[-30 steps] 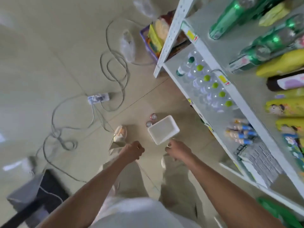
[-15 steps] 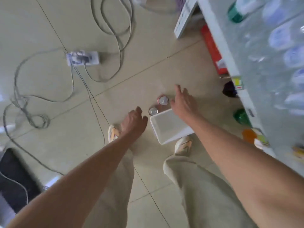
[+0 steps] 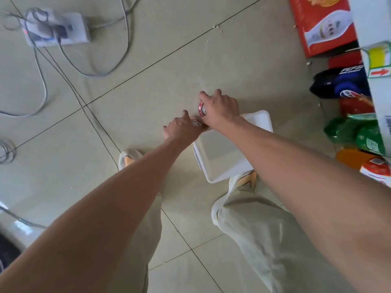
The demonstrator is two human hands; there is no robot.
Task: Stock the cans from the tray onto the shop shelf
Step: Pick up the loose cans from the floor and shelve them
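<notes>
A white tray lies on the tiled floor between my feet, with nothing visible in it. Two red cans stand on the floor just beyond its far left corner. My right hand is wrapped around the farther can, whose silver top faces left. My left hand is closed on the nearer can, of which only the rim shows. The white shop shelf runs down the right edge of the view.
A power strip with grey cables lies on the floor at top left. Under the shelf sit a red box, a dark Pepsi pack and green packets. My shoes and pale trouser legs fill the lower middle.
I have bent lower toward the floor. Both hands reached forward past the tray and closed on the two cans; before, they hung free above it.
</notes>
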